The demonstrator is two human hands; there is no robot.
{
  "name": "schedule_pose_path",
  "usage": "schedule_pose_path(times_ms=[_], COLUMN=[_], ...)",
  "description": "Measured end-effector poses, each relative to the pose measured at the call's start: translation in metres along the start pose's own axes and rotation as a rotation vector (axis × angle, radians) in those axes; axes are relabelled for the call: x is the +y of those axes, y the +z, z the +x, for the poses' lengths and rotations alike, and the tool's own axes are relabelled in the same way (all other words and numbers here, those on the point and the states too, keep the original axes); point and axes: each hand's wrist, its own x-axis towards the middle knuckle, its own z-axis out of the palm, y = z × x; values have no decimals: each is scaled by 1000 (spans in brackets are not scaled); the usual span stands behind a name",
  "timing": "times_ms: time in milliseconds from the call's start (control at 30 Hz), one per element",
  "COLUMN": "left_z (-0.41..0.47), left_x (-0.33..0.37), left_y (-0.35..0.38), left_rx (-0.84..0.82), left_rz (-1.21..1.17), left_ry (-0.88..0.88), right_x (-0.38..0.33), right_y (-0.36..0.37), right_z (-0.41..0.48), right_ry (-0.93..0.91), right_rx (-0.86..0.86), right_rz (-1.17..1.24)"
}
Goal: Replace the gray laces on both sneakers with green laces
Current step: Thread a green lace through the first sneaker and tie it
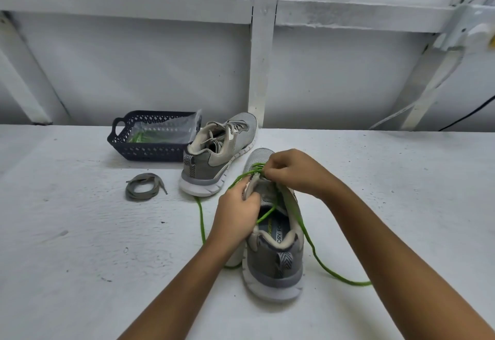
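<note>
1. The near sneaker (276, 262) stands around the middle of the worktop (80, 232), heel toward the near edge and toe toward the far edge.
2. A green lace (201, 221) crosses its lowest eyelets by the toe. One end trails off the left side toward the near edge, the other snakes off the right side.
3. The right hand (294, 171) is over the toe end, fingertips pinching the green lace right at the eyelets.
4. The left hand (237, 216) has its fingers curled, gripping the near sneaker's left eyelet flap.
5. The second sneaker (214, 160) sits just beyond it, toe at the far edge, gray laces in its eyelets.
6. To its left, touching or just beside it, a dark basket (144, 149) holds a clear bag (160, 130) with something green inside.
7. A loose gray lace (142, 187) lies coiled on the worktop in front of the basket, apart from both sneakers.
</note>
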Motion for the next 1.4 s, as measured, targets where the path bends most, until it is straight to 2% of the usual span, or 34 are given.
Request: schedule_pose_path(times_ms=[167, 233, 300, 333, 500, 600, 667, 767, 867, 967, 1133, 1400], left_z=[2, 1, -1, -1, -1, -1, 0, -1, -2, -3, -4, -5], left_x=[2, 4, 5, 5, 5, 5, 4, 5, 5, 5, 6, 10], left_y=[0, 0, 1, 1, 2, 0, 0, 0, 0, 0, 1, 0], left_rx=[4, 14, 19, 21, 13, 4, -10, -13, -17, -2, -3, -10], left_rz=[27, 24, 24, 25, 7, 19, 20, 11, 9, -27, -3, 1], left_ry=[-23, -21, -16, -10, 14, -23, -35, -61, -37, -28, -19, -31], right_x=[3, 0, -5, -7, -11, -8, -5, -4, -6, -8, -12, -11], right_y=[-35, -49, -55, -53, -20, 1, 11, 17, 9, -6, -31, -30], right_z=[-27, -34, -35, -34, -12, 4, 11, 13, 3, -13, -39, -52], right_ry=[-99, -122, -120, -116, -41, -18, 25, 24, -26, -60, -149, -157], right_rx=[-212, -354, -435, -416, -78, -112, -126, -70, -16, -33, -182, -294], right_rz=[387, 434, 374, 302, -186, -403, -462, -423, -273, -99, 82, 84])
